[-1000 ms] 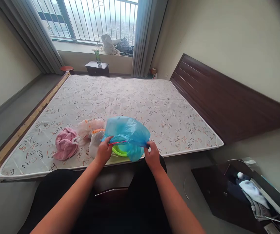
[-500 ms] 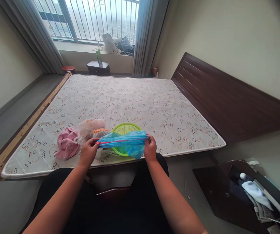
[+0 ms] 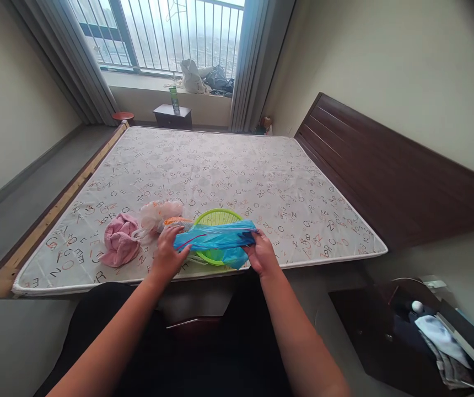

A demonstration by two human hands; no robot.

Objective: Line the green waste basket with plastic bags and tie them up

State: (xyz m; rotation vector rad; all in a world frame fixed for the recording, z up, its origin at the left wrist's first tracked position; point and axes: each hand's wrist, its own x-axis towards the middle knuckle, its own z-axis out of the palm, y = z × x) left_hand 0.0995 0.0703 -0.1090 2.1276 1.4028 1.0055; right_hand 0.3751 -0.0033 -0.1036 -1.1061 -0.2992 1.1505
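Observation:
A thin blue plastic bag [image 3: 216, 236] with a red drawstring along it stretches sideways between my two hands. My left hand [image 3: 168, 251] grips its left end, thumb in front and fingers behind. At the other end, my right hand [image 3: 262, 251] pinches the bag near its corner, and a loose blue flap hangs beside the palm. Behind and below the bag sits a lime-green plastic basket [image 3: 218, 214], partly covered by it. Just left of my left hand lie clear plastic bags [image 3: 160, 215] with orange marks and a pink towel [image 3: 120, 240].
The things rest near the front edge of a letter-printed mattress [image 3: 204, 165]. A dark wooden headboard [image 3: 369, 149] stands at the right. A dark low cabinet [image 3: 365, 325] with folded cloth is at the lower right. A nightstand [image 3: 173, 118] holds a green bottle [image 3: 174, 99].
My left hand has shifted its grip, fingers now spread over the bag's end. My right hand has turned palm upward at its corner. The red drawstring now curves and shows less.

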